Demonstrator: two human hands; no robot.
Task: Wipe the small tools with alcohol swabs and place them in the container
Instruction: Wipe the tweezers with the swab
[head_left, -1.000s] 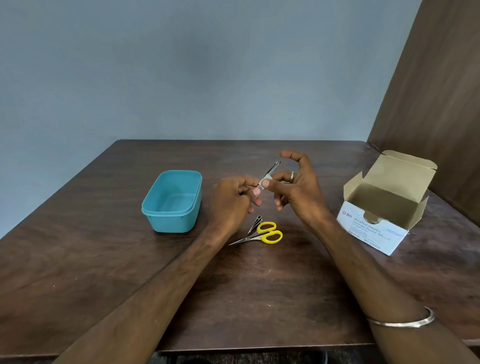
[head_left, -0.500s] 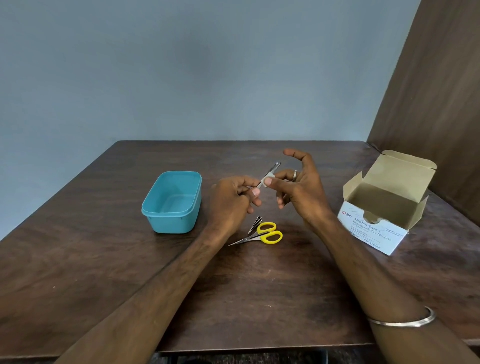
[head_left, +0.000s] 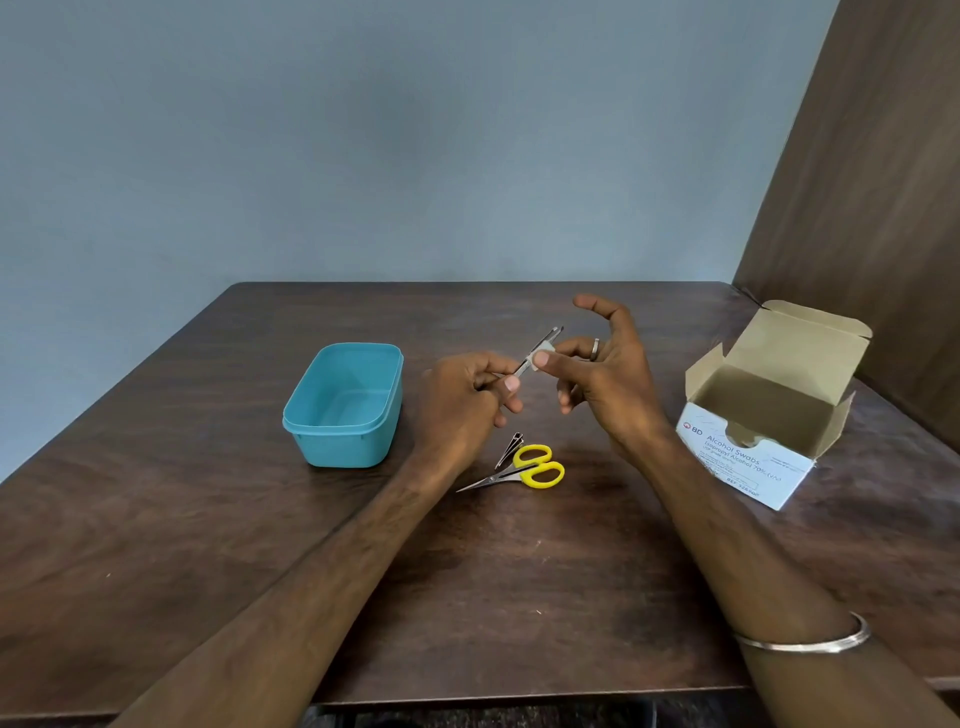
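Both hands meet above the table: left hand (head_left: 462, 402) grips a metal tool (head_left: 535, 349), right hand (head_left: 602, 374) pinches a swab (head_left: 540, 356) round it

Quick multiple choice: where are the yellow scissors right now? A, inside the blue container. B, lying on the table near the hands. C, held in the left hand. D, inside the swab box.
B: the scissors lie on the table, just in front of the hands, while the container holds none and the left hand grips a thin metal tool.
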